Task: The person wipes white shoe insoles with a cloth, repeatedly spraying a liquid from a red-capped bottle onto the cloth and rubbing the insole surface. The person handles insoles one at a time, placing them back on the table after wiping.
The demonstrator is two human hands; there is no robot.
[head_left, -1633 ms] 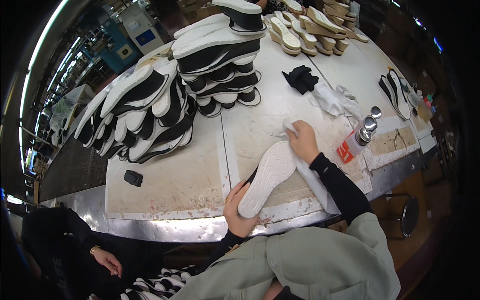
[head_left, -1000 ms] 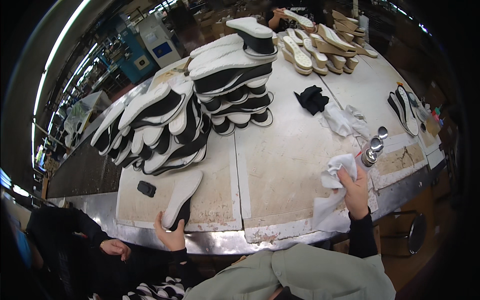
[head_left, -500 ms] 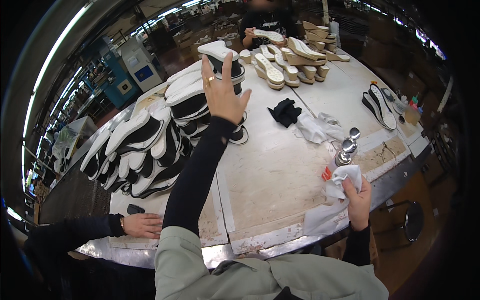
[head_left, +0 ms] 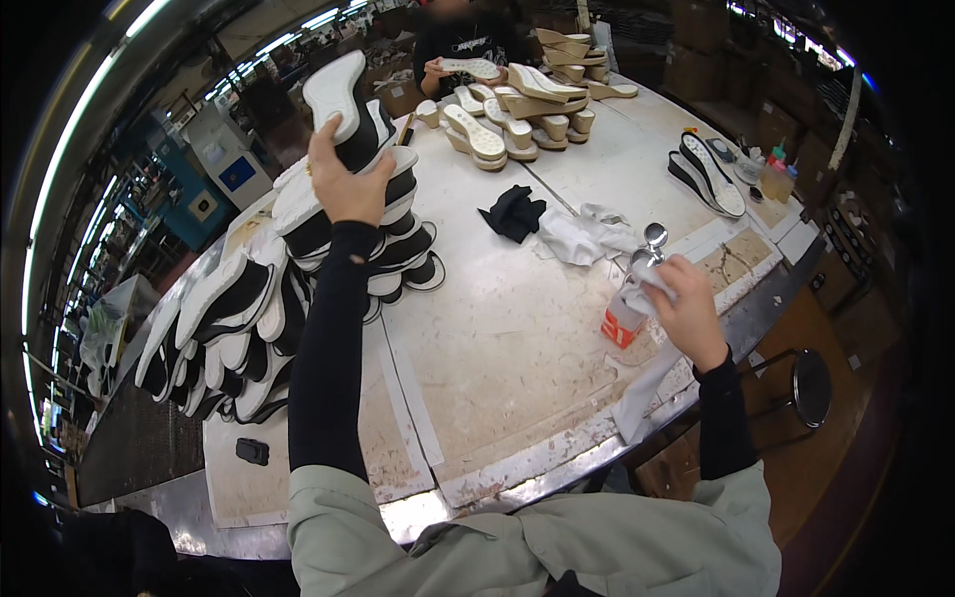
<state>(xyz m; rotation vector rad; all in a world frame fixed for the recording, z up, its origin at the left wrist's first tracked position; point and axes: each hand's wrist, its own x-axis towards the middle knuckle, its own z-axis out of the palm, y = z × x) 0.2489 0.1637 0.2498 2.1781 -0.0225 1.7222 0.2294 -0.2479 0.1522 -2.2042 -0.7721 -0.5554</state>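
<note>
**Sole lifted from the stack while the cloth was pressed to the can**

Across the pale, glue-stained workbench [head_left: 517, 338], a change was seen: half a second before, the left hand [head_left: 343, 184] had been laid flat on the stack of soles [head_left: 348, 239]; now a white-and-black sole [head_left: 343, 95] was gripped and raised at eleven o'clock, so one more piece was judged taken for work. The right hand [head_left: 686, 308], at three o'clock, was closed on a white cloth [head_left: 647, 284] pressed to an orange-and-white can [head_left: 625, 318] with a metal cap. Farther out, a blue square sign [head_left: 237, 174] on a cabinet was seen at ten o'clock.
</note>
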